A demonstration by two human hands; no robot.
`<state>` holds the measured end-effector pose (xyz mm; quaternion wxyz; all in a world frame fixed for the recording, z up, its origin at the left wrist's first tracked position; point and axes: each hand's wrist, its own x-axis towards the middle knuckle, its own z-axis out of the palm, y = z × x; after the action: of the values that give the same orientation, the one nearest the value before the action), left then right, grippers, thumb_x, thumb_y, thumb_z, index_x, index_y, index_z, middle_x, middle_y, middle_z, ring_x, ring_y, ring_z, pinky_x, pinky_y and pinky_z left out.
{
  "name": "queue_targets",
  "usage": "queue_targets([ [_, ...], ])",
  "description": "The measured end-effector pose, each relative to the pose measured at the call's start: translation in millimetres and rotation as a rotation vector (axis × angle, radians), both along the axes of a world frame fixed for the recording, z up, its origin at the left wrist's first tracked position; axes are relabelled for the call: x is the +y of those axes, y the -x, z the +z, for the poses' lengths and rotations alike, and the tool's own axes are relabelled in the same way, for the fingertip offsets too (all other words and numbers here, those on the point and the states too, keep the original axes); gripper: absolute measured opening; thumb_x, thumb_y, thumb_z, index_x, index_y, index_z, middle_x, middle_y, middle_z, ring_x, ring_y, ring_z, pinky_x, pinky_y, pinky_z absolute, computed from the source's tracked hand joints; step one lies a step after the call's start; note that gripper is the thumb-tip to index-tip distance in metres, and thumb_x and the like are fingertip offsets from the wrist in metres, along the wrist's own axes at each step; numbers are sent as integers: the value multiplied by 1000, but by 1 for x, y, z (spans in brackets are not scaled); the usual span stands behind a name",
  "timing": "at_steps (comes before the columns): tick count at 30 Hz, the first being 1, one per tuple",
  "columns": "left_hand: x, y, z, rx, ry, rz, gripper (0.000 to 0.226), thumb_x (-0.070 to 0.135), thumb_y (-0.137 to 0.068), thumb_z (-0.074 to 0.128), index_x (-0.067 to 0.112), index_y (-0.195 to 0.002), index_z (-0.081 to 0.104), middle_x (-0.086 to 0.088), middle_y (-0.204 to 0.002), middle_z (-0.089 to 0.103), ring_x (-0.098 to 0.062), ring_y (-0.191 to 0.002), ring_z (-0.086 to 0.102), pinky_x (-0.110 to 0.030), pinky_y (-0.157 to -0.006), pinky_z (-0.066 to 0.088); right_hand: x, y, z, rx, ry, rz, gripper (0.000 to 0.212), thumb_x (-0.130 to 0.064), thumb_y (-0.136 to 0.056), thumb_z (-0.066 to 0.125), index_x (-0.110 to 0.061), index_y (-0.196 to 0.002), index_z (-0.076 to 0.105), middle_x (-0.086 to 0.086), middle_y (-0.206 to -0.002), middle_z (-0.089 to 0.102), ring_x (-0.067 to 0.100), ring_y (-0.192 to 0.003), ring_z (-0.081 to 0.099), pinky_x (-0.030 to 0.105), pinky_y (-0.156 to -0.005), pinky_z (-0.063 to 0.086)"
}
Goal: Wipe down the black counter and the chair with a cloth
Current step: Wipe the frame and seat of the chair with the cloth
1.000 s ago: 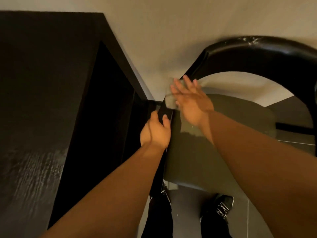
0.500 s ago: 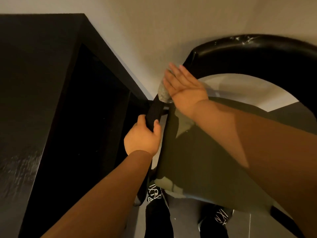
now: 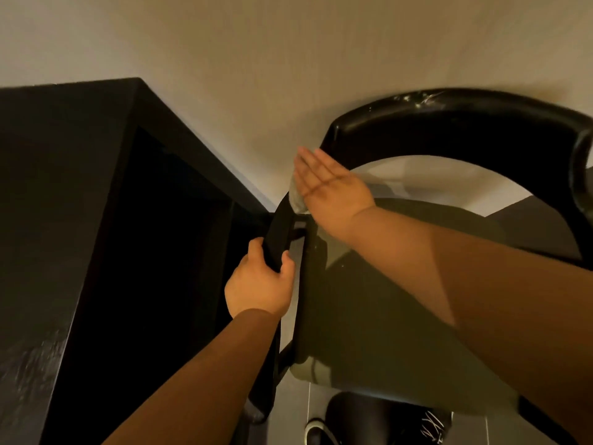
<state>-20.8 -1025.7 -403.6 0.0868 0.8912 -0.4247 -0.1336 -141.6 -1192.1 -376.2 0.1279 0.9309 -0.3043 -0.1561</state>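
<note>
Black counter (image 3: 48, 187) at left, streaky toward its near edge. Chair (image 3: 369, 316) stands on the floor (image 3: 539, 226), beside the counter's right edge.

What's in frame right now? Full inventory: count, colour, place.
counter: 1, black, left side, against the wall
chair: 1, black frame with olive-grey seat, right of the counter
cloth: 1, grey, against the frame's left bend
wall: 1, beige, top of view
floor: 1, grey, seen past the seat and at the bottom
shoes: 2, black with white laces, bottom edge, partly hidden
left hand: 1, grips the frame below the cloth
right hand: 1, fingers straight, presses the cloth onto the frame
</note>
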Motion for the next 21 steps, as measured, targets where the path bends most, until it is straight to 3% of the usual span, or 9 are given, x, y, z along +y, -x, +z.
queue_targets([
  [5,-47,-18,0,65,27,-50,51,58,-104,45,30,-147,48,-3,-109,71,-26,-92,68,-35,-67,47,25,-11,-26,-128,-164,-101,75,-27,-106,35,-11,-164,-10,12,-173,-15,30,-158,-19,42,-123,-20],
  [7,-49,-15,1,64,-38,-129,52,59,-104,45,27,-145,50,-1,-103,70,-25,-86,65,-36,-69,51,18,-12,-34,-176,-176,-109,72,-27,-108,32,-14,-164,-11,10,-173,-15,28,-158,-19,41,-122,-22],
  [11,-49,-16,-2,39,-42,-106,47,61,-103,43,23,-130,53,9,-78,54,-11,-63,48,-36,-63,49,16,-12,-33,-63,-1,-26,72,-34,-107,25,-11,-164,-11,13,-173,-13,33,-158,-17,46,-122,-21],
  [16,-50,-8,-2,-13,-54,-87,42,60,-102,44,23,-121,52,4,-79,57,-13,-62,49,-33,-56,41,2,-5,-17,9,259,-31,68,-26,-102,12,0,-162,-6,20,-172,-6,40,-158,-11,53,-119,-21],
  [21,-61,0,-4,32,-112,-71,37,55,-101,52,22,-115,43,-2,-91,57,-18,-68,54,-33,-56,40,13,-3,-28,-21,102,26,72,-23,-99,18,-7,-163,-11,17,-172,-15,36,-157,-20,48,-123,-21],
])
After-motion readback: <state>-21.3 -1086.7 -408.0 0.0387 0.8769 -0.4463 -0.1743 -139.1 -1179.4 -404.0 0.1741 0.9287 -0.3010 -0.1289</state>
